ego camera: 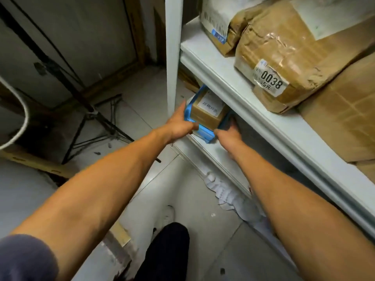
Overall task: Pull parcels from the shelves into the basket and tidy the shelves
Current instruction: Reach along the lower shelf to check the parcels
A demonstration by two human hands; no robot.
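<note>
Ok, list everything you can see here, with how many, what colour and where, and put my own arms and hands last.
Shelf unit: one, white, right side.
Taped parcels: two, brown, on the upper shelf.
Cardboard box: one, brown, upper shelf, far right.
Small box: one, brown with a white label, on top of the blue parcel.
Blue parcel: one, at the lower shelf's edge.
Tripod: one, black, on the floor at left.
Papers: a heap, white, on the floor under the shelves.
Shoe: one, white, on the floor.
Left hand: holds the blue parcel's left side.
Right hand: grips its right side.
</note>
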